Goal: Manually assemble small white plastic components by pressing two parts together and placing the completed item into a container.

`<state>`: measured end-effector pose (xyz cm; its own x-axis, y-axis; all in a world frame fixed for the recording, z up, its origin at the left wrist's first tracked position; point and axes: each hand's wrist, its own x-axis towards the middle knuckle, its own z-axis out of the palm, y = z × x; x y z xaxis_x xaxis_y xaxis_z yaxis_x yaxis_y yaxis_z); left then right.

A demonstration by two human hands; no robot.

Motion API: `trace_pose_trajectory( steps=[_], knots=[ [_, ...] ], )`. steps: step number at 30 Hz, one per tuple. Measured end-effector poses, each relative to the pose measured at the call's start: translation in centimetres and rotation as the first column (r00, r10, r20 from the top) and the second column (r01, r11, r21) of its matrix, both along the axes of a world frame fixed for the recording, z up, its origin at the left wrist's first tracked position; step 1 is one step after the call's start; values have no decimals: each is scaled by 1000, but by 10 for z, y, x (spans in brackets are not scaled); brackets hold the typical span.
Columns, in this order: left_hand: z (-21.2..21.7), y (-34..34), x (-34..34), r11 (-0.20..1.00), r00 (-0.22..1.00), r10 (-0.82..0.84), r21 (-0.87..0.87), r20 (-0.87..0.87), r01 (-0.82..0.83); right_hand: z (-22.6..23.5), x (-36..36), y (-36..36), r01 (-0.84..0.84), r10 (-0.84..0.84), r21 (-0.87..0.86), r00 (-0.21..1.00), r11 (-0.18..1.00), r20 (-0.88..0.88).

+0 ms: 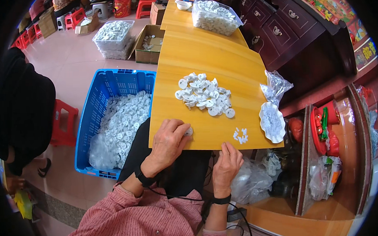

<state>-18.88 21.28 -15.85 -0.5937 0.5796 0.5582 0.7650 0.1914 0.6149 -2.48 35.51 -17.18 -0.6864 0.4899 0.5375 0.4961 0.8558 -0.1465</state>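
Indoors, floor flanks a yellow table; left fingers pinch a disc; right fingers, grip unclear.

My camera shows me a red plastic stool at the left, a dark brown wooden drawer chest at the upper right, and a bright, colourful poster beyond it.

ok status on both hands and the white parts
Left hand touching one white round part. Right hand at table edge, grip unclear. Pile of white parts ahead; small white pieces near right fingertips.
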Motion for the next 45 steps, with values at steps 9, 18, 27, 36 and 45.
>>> trace_pose_trajectory(
  steps=[9, 18, 27, 36, 45],
  knots=[
    [-2, 0, -2, 999, 1000, -10, 39, 17, 10, 8, -6, -3, -38, 31, -45, 990, 998, -138],
    [-5, -3, -1, 992, 995, -53, 115, 82, 44, 12, -17, -37, -237, -80, -605, 890, 760, -449],
    [-11, -5, -1, 983, 992, -87, 171, 91, 71, 21, -34, -56, -359, -34, -688, 873, 630, -487],
    [4, -23, 1, 692, 122, -711, 720, 692, -48, 36, -39, -69, -455, -20, -715, 837, 531, -547],
    [-15, -27, 4, 551, -120, -834, 824, 539, -129, 54, -41, -77, -463, 46, -663, 838, 589, -544]
  ],
)
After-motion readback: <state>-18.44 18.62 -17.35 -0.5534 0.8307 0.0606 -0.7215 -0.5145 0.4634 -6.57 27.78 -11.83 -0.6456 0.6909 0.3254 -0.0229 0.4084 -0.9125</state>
